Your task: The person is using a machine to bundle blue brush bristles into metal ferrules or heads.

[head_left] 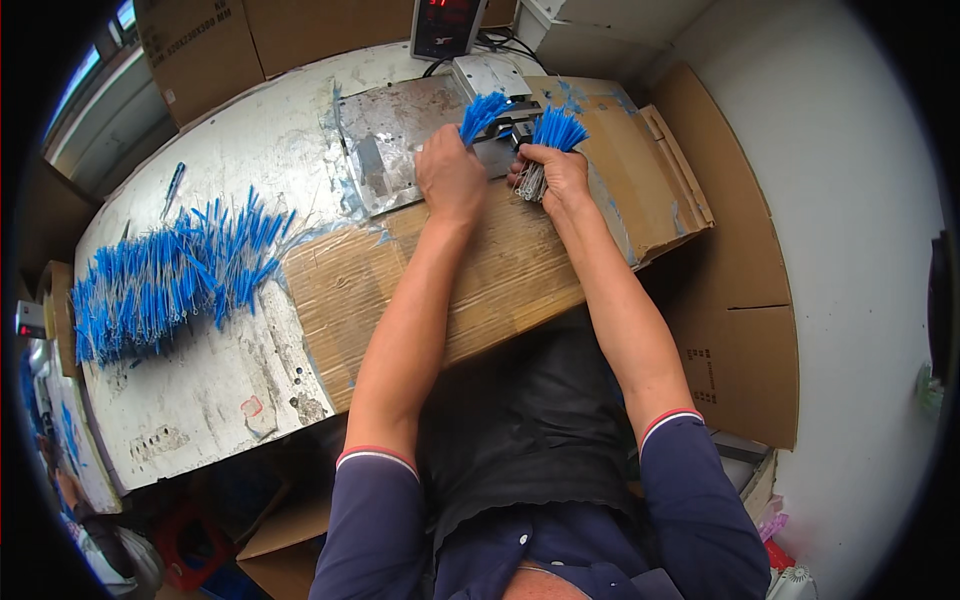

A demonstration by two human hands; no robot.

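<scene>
1. A worn white tabletop [250, 400] is covered along its near right edge by a cardboard sheet [350, 290].
2. Beside the tabletop's left edge, a pile of blue-tipped wires [170, 275] is spread, nearer the left hand [452, 175] than the right hand [555, 175].
3. Toward the far right corner, a thick bunch [558, 130] is gripped between the right thumb and fingers, its blue ends slanted far and rightward.
4. Just left, a smaller bunch [484, 115], similarly slanted, is clasped beyond the left knuckles; those fingertips are hidden.

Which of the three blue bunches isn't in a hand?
The wide pile lying at left on the white table; the left hand and right hand hold the others.
</scene>
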